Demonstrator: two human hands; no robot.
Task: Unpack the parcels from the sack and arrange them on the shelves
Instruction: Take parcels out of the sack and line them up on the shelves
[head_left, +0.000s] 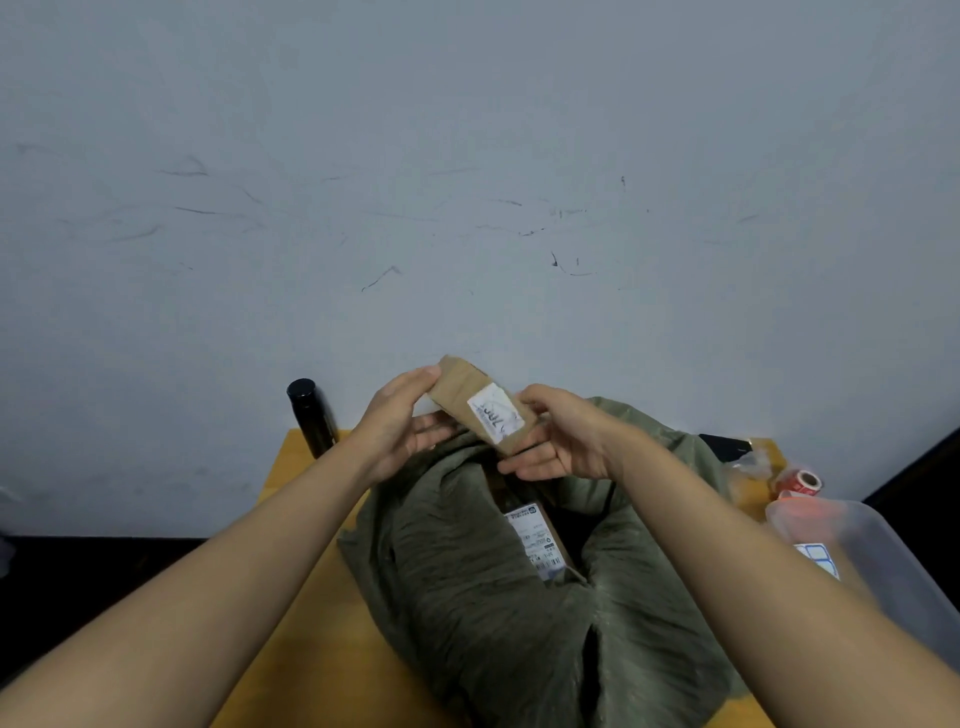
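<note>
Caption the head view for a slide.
Both hands, left and right, hold a small brown parcel above the open green sack, another parcel inside.

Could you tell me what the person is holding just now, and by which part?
A small brown parcel, held above the green sack by its two ends: left hand at the far end, right hand at the near end.

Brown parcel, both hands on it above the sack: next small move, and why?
Probably carry the brown parcel clear of the green sack. The left hand and right hand already hold its ends in the air, and another labelled parcel waits in the sack's mouth. No shelf is in view.
</note>
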